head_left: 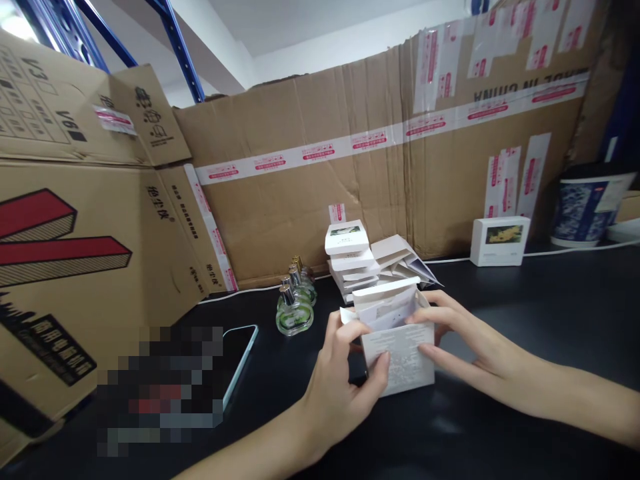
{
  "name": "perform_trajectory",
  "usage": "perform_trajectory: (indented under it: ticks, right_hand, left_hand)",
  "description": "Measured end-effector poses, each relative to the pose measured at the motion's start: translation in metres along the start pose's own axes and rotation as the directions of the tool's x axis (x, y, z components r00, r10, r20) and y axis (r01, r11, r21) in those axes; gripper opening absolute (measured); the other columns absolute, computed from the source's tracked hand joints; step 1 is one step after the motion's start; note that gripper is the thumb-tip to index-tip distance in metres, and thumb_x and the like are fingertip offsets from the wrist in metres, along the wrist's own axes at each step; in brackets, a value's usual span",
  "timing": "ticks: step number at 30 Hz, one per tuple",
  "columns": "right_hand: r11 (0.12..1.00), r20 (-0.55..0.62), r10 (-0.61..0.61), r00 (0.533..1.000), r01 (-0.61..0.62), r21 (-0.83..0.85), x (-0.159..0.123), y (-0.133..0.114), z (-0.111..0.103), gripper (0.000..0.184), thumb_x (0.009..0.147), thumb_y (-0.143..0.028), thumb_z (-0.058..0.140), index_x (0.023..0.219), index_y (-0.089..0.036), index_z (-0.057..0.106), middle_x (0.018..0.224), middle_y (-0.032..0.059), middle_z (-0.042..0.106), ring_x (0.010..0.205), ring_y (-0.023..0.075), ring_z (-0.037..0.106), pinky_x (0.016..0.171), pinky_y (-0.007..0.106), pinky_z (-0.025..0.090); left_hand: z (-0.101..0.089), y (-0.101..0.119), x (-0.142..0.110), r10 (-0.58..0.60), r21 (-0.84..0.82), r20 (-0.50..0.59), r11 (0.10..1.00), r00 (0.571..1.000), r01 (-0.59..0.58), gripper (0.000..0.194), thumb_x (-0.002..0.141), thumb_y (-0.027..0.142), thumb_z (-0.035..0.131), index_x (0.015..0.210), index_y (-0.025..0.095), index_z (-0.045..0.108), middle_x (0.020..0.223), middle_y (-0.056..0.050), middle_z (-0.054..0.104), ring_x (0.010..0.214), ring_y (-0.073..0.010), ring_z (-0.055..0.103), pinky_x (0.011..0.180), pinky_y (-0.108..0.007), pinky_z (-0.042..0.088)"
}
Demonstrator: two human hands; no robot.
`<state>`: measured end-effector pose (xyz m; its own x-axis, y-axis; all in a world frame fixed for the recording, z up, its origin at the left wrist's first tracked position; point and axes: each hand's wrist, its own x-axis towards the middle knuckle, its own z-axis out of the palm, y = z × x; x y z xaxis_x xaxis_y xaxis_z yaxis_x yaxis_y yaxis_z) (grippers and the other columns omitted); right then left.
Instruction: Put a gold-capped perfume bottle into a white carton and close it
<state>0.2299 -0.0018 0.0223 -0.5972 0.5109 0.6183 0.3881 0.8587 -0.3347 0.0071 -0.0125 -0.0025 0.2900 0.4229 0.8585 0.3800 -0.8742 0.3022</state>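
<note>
A small white carton [403, 360] with fine print on its near side stands on the black table, its top flaps raised. Inside the opening a white paper insert [387, 311] shows. My left hand [345, 373] grips the carton's left side, thumb on the printed face and fingers at the top edge. On the right, my right hand [460, 337] holds the other side, with a fingertip at the opening and the thumb on the front. Just behind stands a stack of flat white cartons [347, 257]. Several glass perfume bottles [295, 310] with silver and gold caps line up left of it.
Tall cardboard panels [300, 193] wall off the back, and a large printed cardboard box [100, 227] flanks the left. A phone [240, 353], partly pixelated, lies at left. A closed white box [500, 241] and a blue-patterned paper cup [583, 207] stand at back right beside a white cable.
</note>
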Motion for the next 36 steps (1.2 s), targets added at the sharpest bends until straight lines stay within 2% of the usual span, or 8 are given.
perform_trajectory:
  ticks: [7, 13, 18, 23, 26, 29, 33, 36]
  right_hand:
    - [0.992, -0.01, 0.057, 0.998, -0.056, 0.11, -0.004, 0.002, 0.002, 0.04, 0.094, -0.021, 0.044, 0.129, -0.036, 0.034, 0.13, 0.0046, 0.036, 0.105, 0.0129, 0.053, 0.082, 0.022, 0.053]
    - [0.984, -0.023, 0.093, 0.995, -0.088, 0.152, -0.001, 0.006, 0.003, 0.032, 0.093, -0.022, 0.045, 0.123, -0.031, 0.039, 0.127, 0.0055, 0.037, 0.098, 0.0127, 0.055, 0.081, 0.023, 0.054]
    - [0.999, -0.066, 0.006, 0.998, -0.003, 0.044, -0.001, 0.013, 0.001, 0.026, 0.088, -0.02, 0.052, 0.11, -0.026, 0.038, 0.111, 0.0057, 0.042, 0.09, 0.0128, 0.054, 0.074, 0.024, 0.053]
    - [0.993, -0.109, 0.016, 0.994, -0.029, -0.114, -0.001, 0.013, 0.0, 0.033, 0.087, -0.027, 0.054, 0.116, -0.026, 0.039, 0.119, 0.0089, 0.04, 0.099, 0.0179, 0.054, 0.075, 0.027, 0.054]
    - [0.991, -0.108, 0.023, 0.994, -0.037, -0.132, -0.001, 0.007, 0.0, 0.041, 0.086, -0.028, 0.054, 0.124, -0.03, 0.039, 0.121, 0.0086, 0.04, 0.103, 0.0189, 0.054, 0.06, 0.018, 0.054]
    - [0.993, -0.075, 0.049, 0.996, -0.057, -0.102, -0.001, 0.001, -0.001, 0.05, 0.087, -0.028, 0.052, 0.133, -0.033, 0.034, 0.119, 0.0088, 0.042, 0.103, 0.0186, 0.055, 0.042, 0.009, 0.046]
    - [0.988, -0.09, 0.041, 0.995, -0.054, -0.148, 0.0, -0.001, -0.001, 0.057, 0.089, -0.031, 0.051, 0.14, -0.035, 0.026, 0.119, 0.0089, 0.045, 0.102, 0.0189, 0.056, 0.064, 0.017, 0.056]
    - [0.985, -0.091, 0.059, 0.994, -0.073, -0.159, -0.002, 0.003, 0.001, 0.056, 0.09, -0.034, 0.05, 0.14, -0.036, 0.025, 0.125, 0.008, 0.044, 0.107, 0.0198, 0.055, 0.068, 0.018, 0.057]
  left_hand:
    - [-0.002, 0.001, 0.0, -0.041, 0.038, 0.082, 0.999, 0.996, 0.038, 0.05, 0.086, 0.013, 0.052, 0.132, 0.024, 0.035, 0.11, -0.007, 0.044, 0.072, -0.0049, 0.053, 0.067, -0.017, 0.053]
    - [-0.002, 0.001, 0.0, -0.084, 0.059, 0.088, 0.995, 0.993, 0.079, 0.062, 0.088, 0.015, 0.05, 0.142, 0.027, 0.025, 0.117, -0.007, 0.046, 0.079, -0.0062, 0.056, 0.073, -0.018, 0.053]
    - [-0.004, 0.002, 0.002, -0.017, 0.063, 0.154, 0.998, 0.988, 0.008, 0.053, 0.089, 0.012, 0.047, 0.138, 0.028, 0.034, 0.112, -0.008, 0.046, 0.092, -0.011, 0.056, 0.078, -0.025, 0.054]
    - [-0.006, 0.001, 0.003, -0.017, 0.119, 0.138, 0.993, 0.99, 0.001, 0.041, 0.089, 0.014, 0.046, 0.129, 0.025, 0.042, 0.105, -0.008, 0.049, 0.086, -0.0127, 0.057, 0.073, -0.027, 0.054]
    - [-0.006, 0.003, 0.003, 0.071, 0.127, 0.152, 0.988, 0.986, -0.09, 0.041, 0.088, 0.01, 0.048, 0.126, 0.023, 0.044, 0.11, -0.009, 0.046, 0.091, -0.0122, 0.057, 0.077, -0.025, 0.053]
    - [-0.007, 0.005, 0.003, 0.165, 0.14, 0.187, 0.971, 0.968, -0.192, 0.043, 0.085, 0.006, 0.049, 0.125, 0.021, 0.045, 0.118, -0.01, 0.042, 0.098, -0.0126, 0.055, 0.08, -0.022, 0.052]
    - [-0.007, 0.007, 0.004, 0.209, 0.142, 0.221, 0.959, 0.953, -0.243, 0.042, 0.084, 0.005, 0.05, 0.122, 0.02, 0.046, 0.121, -0.011, 0.041, 0.104, -0.0146, 0.054, 0.084, -0.024, 0.051]
    - [-0.007, 0.007, 0.004, 0.174, 0.119, 0.199, 0.973, 0.964, -0.2, 0.037, 0.085, 0.007, 0.049, 0.12, 0.019, 0.044, 0.117, -0.011, 0.044, 0.102, -0.0152, 0.055, 0.08, -0.023, 0.052]
